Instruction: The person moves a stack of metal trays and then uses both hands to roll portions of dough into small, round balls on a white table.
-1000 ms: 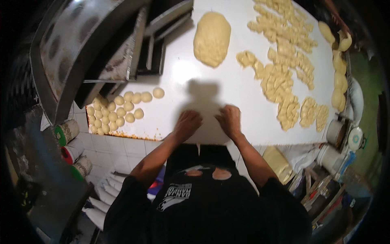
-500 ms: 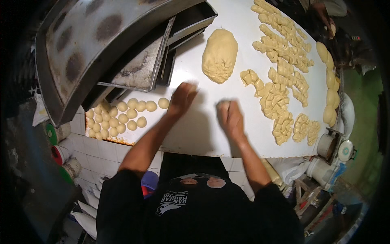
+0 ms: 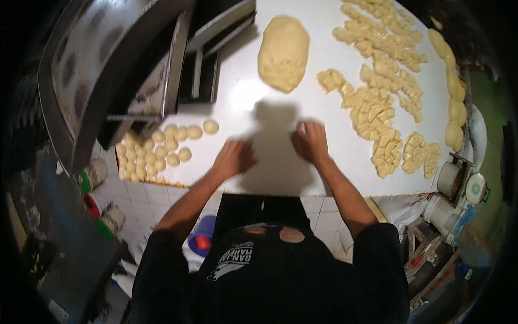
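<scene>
My left hand (image 3: 236, 158) is low over the white tabletop, palm down with its fingers curled under. Whatever may be beneath that palm is hidden. To the right, my right hand (image 3: 311, 141) is also curled and closed, its contents out of sight. Round dough balls (image 3: 171, 144) sit left of my left hand in loose rows. Beyond both hands lies a large smooth lump of dough (image 3: 284, 53). Cut dough pieces (image 3: 372, 116) spread in clusters to the right of my right hand.
Dark metal trays (image 3: 175, 59) are stacked at the far left of the white table (image 3: 237, 116). Long dough rolls (image 3: 453, 97) line its right edge. A lidded pot (image 3: 476, 188) and buckets stand beyond that edge. A purple tub (image 3: 200, 243) is on the tiled floor.
My left hand has come nearer the table's front edge and turned palm down. My right hand has turned, its fingers curled. The view has shifted, with the trays and dough lump now higher in it.
</scene>
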